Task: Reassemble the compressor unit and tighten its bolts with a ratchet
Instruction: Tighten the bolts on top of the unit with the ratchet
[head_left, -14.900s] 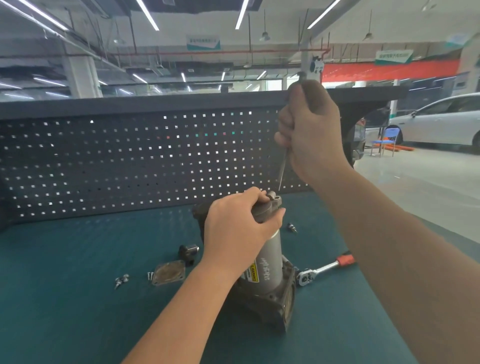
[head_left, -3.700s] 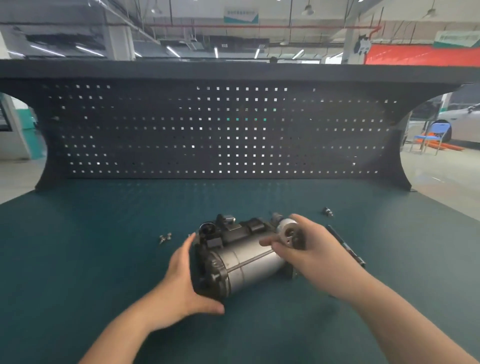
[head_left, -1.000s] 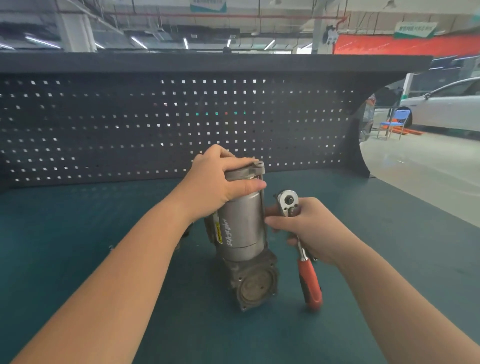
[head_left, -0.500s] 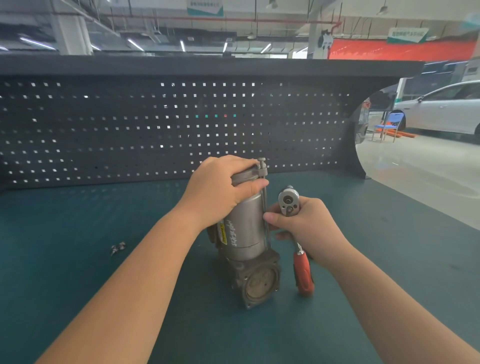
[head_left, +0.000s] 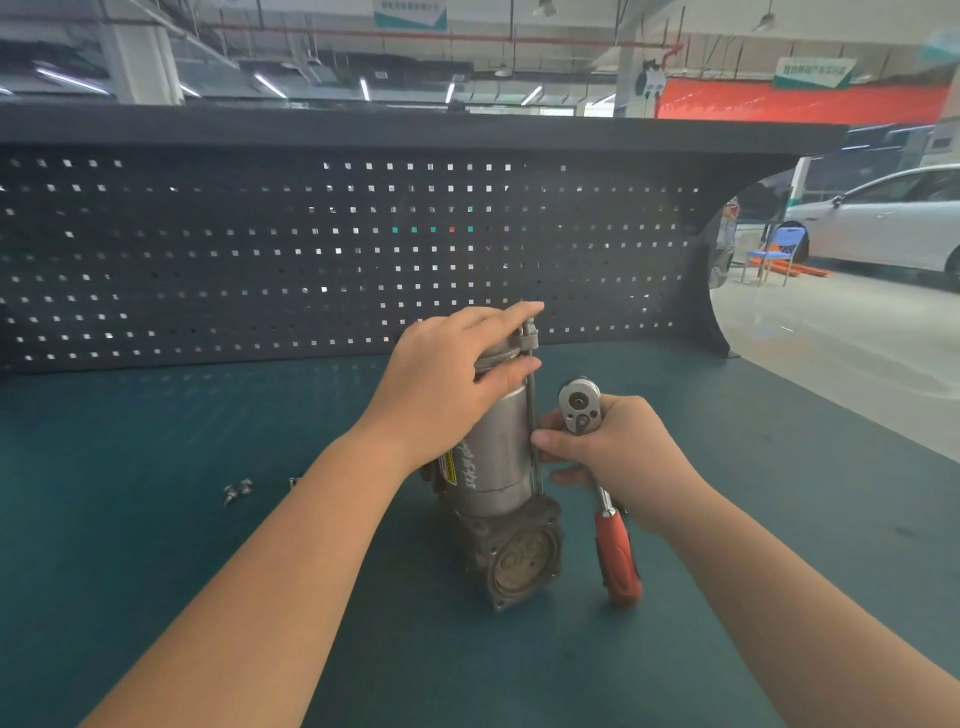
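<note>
A big table (head_left: 156, 597) with a dark green-blue top is carrying everything. The compressor (head_left: 501, 478) is standing upright on it near the middle. A few small shiny bolts (head_left: 238, 489) are lying on the table to the left, well apart from the compressor.

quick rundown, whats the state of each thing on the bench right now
compressor unit: upright on the bench, round end plate facing the camera
long bolt: standing along the unit's right side, head raised above the top lug
left hand: grips the top of the unit
right hand: holds the ratchet near its head, thumb against the bolt
ratchet: head up, red handle down, not on any bolt
loose screws: lying on the mat, left of the unit
</note>
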